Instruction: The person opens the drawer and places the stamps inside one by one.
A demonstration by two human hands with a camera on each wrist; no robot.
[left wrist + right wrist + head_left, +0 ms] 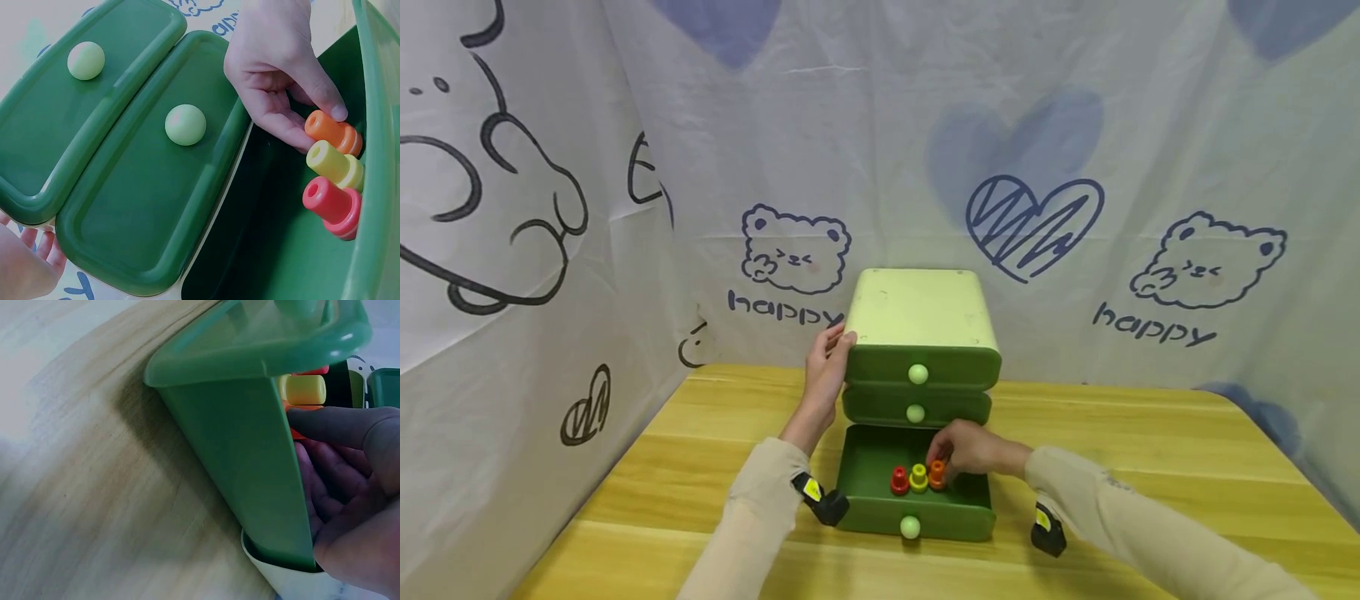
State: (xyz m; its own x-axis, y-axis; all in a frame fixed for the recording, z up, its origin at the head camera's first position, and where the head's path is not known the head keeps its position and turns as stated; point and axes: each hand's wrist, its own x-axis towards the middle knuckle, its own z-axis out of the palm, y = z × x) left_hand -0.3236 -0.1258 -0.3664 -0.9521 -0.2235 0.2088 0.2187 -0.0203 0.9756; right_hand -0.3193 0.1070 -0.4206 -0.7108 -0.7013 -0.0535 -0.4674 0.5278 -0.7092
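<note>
A small cabinet (921,308) with a pale yellow-green top and green drawers stands on the table. Its bottom drawer (867,467) is pulled out. Inside, near the front wall, a red peg-shaped piece (899,481), a yellow one (331,164) and an orange one (331,132) stand in a row. My right hand (973,450) reaches into the drawer and pinches the orange piece between thumb and fingers. Against the cabinet's left side rests my left hand (823,375), its fingers along the upper part. Some of those fingers are hidden behind the cabinet in the left wrist view.
Two upper drawers, the top one (880,367) and the middle one (880,407), are closed, with round pale knobs. The wooden table (1075,500) extends to both sides. Behind hangs a white cloth (895,167) printed with hearts and bears.
</note>
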